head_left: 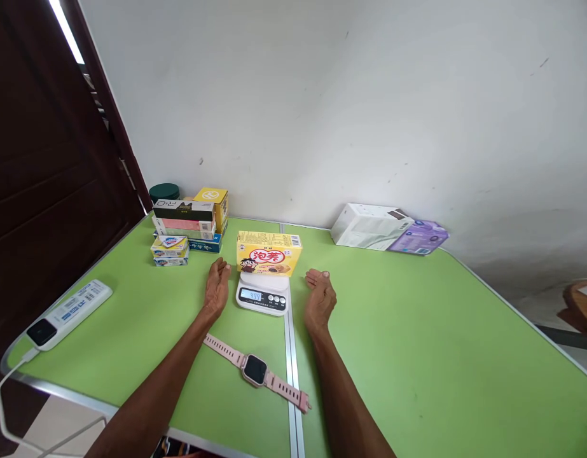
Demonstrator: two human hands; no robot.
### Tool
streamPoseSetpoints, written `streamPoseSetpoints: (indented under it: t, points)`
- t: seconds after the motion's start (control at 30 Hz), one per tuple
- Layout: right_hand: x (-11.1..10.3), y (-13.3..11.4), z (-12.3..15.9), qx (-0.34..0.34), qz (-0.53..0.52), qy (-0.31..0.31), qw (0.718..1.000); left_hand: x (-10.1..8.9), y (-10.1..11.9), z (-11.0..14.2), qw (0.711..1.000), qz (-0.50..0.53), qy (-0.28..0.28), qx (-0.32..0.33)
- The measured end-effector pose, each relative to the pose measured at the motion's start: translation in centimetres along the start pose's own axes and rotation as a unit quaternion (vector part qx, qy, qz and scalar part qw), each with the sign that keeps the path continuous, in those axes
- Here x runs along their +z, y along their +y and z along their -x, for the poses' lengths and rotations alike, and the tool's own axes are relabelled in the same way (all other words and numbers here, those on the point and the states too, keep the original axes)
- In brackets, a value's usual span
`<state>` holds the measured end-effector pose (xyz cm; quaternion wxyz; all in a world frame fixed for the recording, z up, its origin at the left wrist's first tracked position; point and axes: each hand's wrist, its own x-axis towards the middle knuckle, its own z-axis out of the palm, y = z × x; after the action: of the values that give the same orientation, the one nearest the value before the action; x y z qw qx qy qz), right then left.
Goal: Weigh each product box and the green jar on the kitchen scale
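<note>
A yellow snack box (268, 254) with red lettering stands on a white digital kitchen scale (263, 296), whose lit display seems to read 499. To the left of the scale, my left hand (217, 285) is held with its fingers stretched out, apart from the box. My right hand (320, 296) is on the other side, palm turned inward and fingers extended, also touching nothing. Between my forearms a pink smartwatch (254, 370) lies flat with its strap spread out.
Stacked boxes (186, 219) and small soap boxes (170, 250) stand at the back left, near a dark green lid (164, 191). A white box (369, 226) and a purple pack (420, 238) lie against the wall. A white power bank (71, 313) with a cable sits left on the green table (441, 343).
</note>
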<state>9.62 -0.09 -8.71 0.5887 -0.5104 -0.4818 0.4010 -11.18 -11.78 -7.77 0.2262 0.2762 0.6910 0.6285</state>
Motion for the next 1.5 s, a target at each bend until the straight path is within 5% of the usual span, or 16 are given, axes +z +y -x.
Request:
streamPoseSetpoints:
  t: [0.17, 0.43, 0.67, 0.83, 0.93, 1.07, 1.27, 1.5]
  points:
    - [-0.2, -0.3, 0.4, -0.028, 0.017, 0.002, 0.999, 0.3, 0.1, 0.1, 1.0, -0.02, 0.006, 0.019]
    - [-0.1, -2.3, 2.2, -0.172, 0.073, -0.057, 0.981, 1.1, 1.9, 2.7, 0.969, -0.103, 0.011, 0.225]
    - [0.7, -2.9, 3.3, -0.15, 0.102, -0.125, 0.975, 2.2, 2.9, 3.6, 0.975, -0.058, -0.072, 0.202]
    - [1.6, -6.0, 4.8, -0.197, 0.115, -0.12, 0.966, 1.7, 4.9, 4.1, 0.979, -0.01, -0.033, 0.201]
    - [3.7, -8.6, 6.7, -0.24, 0.104, -0.161, 0.952, -0.2, 6.2, 4.1, 0.981, 0.012, 0.051, 0.187]
    - [7.8, -10.3, 10.6, -0.224, 0.064, -0.262, 0.937, -5.2, 6.0, 3.6, 0.975, -0.004, 0.166, 0.148]
    - [12.6, -7.2, 15.6, -0.106, 0.012, -0.44, 0.891, -12.4, 1.3, 2.2, 0.961, -0.086, 0.253, 0.071]
    - [16.3, -4.5, 15.8, -0.136, 0.024, -0.473, 0.87, -14.5, -0.2, -1.7, 0.96, -0.102, 0.253, 0.07]
